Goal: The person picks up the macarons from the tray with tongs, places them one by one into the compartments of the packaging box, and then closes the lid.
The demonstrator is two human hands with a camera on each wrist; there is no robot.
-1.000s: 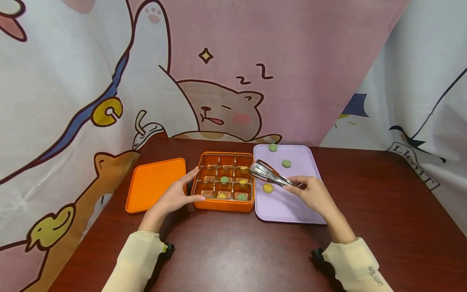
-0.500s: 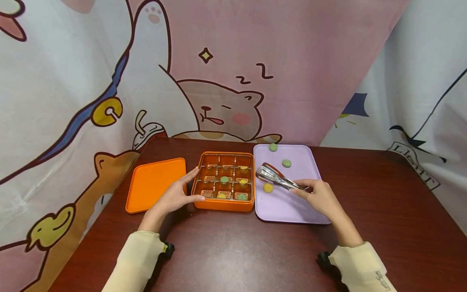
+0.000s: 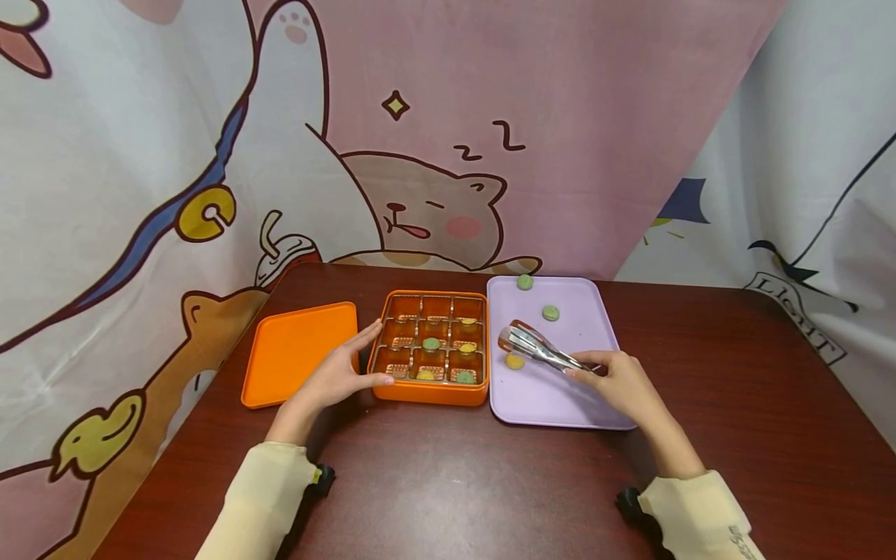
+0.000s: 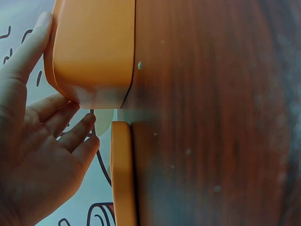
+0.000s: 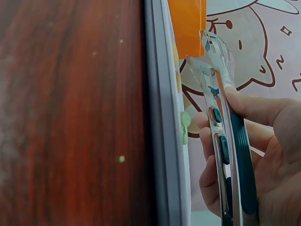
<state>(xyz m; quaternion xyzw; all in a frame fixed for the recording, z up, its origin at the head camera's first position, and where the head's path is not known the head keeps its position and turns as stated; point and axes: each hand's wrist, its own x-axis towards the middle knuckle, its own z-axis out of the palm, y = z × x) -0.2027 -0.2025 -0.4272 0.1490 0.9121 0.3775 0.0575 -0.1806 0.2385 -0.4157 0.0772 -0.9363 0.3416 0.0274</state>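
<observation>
Holding tongs [image 3: 542, 348], right hand [image 3: 619, 379] should lightly squeeze yellow macaron [image 3: 514, 362] near left edge of tray [image 3: 535, 400]; left hand [image 3: 336, 377] spread against box [image 3: 428, 394].

The right hand [image 3: 621, 381] holds metal tongs [image 3: 542, 350] over the lilac tray [image 3: 539, 400], near a yellow disc [image 3: 514, 362]; the left hand [image 3: 337, 378] touches the divided orange box [image 3: 428, 393], which stands on the table [image 3: 448, 482] between tray and orange lid [image 3: 294, 354]
</observation>
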